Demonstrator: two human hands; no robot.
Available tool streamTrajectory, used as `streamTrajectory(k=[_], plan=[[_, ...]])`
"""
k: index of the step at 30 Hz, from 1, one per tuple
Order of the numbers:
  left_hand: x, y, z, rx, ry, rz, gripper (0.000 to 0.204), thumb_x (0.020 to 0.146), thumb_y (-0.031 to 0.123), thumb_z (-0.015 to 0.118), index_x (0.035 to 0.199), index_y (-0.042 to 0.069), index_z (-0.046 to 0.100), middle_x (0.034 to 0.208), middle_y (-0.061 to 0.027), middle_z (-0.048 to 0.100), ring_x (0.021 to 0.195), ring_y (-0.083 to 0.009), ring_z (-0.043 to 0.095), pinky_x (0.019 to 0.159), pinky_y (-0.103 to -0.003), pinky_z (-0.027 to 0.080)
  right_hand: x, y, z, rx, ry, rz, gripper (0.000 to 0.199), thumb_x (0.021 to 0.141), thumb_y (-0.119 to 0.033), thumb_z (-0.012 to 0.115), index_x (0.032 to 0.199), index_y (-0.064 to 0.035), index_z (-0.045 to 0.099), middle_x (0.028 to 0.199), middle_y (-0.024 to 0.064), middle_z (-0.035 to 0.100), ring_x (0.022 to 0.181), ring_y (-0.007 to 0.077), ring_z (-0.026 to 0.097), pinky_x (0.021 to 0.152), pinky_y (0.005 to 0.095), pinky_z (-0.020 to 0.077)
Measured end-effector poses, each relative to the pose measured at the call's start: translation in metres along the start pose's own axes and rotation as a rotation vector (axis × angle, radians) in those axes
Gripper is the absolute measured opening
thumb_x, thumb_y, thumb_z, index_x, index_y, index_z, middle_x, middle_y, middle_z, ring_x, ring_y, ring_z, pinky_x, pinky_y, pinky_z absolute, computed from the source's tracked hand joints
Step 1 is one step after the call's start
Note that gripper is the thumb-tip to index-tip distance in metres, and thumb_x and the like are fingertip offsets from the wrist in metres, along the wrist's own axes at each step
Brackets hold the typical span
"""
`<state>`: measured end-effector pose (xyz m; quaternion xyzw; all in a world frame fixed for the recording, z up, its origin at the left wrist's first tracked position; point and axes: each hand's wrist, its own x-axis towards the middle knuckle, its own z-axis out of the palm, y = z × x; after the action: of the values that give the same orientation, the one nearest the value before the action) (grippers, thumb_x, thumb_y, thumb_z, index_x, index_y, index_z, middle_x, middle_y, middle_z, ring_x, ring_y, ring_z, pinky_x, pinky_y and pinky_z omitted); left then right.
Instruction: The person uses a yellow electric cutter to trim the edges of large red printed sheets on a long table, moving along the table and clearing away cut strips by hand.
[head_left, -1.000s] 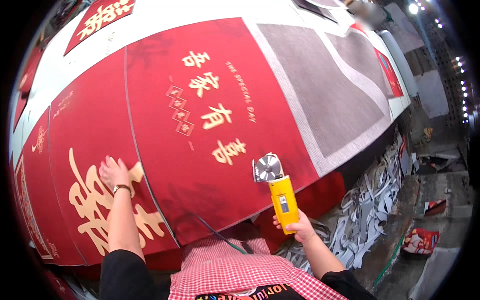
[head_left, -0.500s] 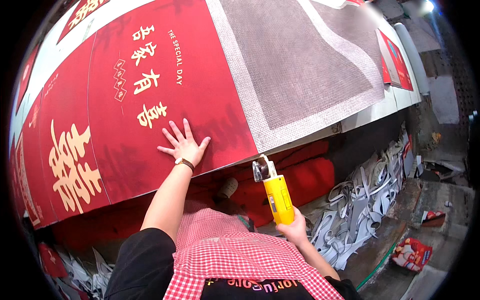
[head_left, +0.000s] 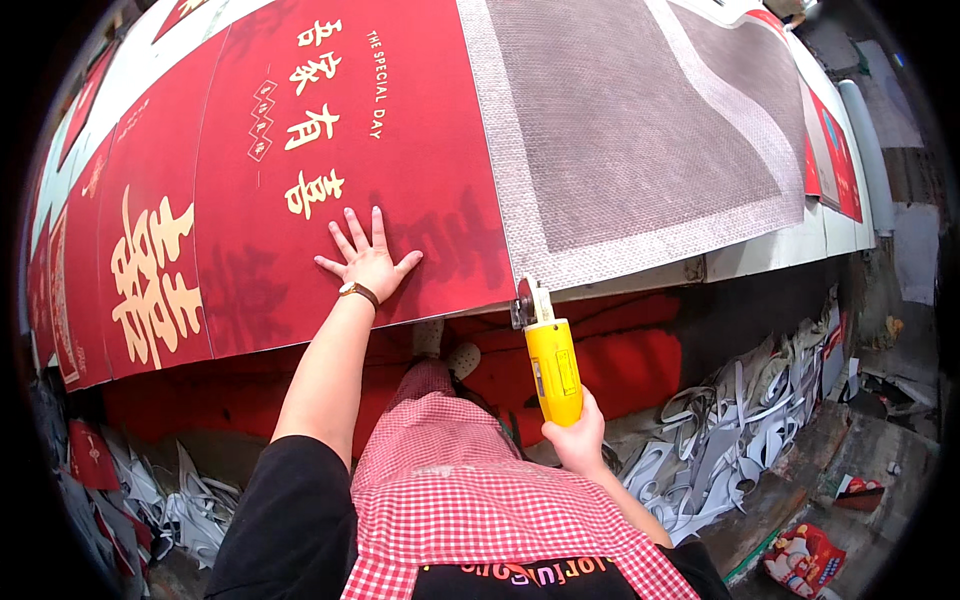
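My left hand [head_left: 370,265] lies flat with fingers spread on a large red printed sheet [head_left: 420,190] with cream lettering, close to its near edge. To the right, a grey woven-patterned section [head_left: 640,150] with a pale border meets the red along a straight line. In my right hand [head_left: 580,430] is a yellow handheld electric rotary cutter [head_left: 553,362], held by its body. Its blade head [head_left: 530,302] is at the sheet's near edge, by the seam between red and grey. Whether the blade has entered the sheet I cannot tell.
Curled white and grey offcut strips [head_left: 700,440] heap on the floor at right, with more scraps [head_left: 190,500] at lower left. A pale roll [head_left: 867,160] stands beyond the table's right end. A red packet [head_left: 803,558] lies on the floor at lower right.
The cutter's head has come up from just below the sheet's near edge to the edge at the seam. My left hand stays flat on the red sheet; the whole view has shifted a little.
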<state>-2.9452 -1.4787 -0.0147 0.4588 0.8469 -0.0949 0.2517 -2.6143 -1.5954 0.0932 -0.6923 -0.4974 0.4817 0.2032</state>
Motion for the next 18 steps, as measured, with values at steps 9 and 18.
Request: streamTrajectory(k=[9,18], plan=[[0.0,-0.001,-0.002,-0.019,0.008,0.008,0.105,0.074,0.073,0.053,0.15,0.022,0.004,0.154,-0.0163,-0.014,0.14,-0.0431,-0.015,0.096,-0.078,0.001,0.049,-0.017,0.032,-0.012,0.035,-0.03,0.059,0.063,-0.005,0.068,0.119,0.002,0.051,0.1,0.0127,0.065,0.094,0.0208,0.063,0.084,0.0327,0.0491],[0.004,-0.004,0.001,-0.045,0.031,0.038,0.105,0.073,0.073,0.055,0.15,0.02,0.006,0.154,-0.0185,-0.012,0.139,-0.0448,-0.015,0.095,-0.079,0.001,0.132,-0.042,0.071,0.077,0.053,-0.094,0.056,0.063,-0.005,0.068,0.116,0.0019,0.053,0.098,0.0109,0.065,0.09,0.0191,0.063,0.082,0.0311,0.0492]])
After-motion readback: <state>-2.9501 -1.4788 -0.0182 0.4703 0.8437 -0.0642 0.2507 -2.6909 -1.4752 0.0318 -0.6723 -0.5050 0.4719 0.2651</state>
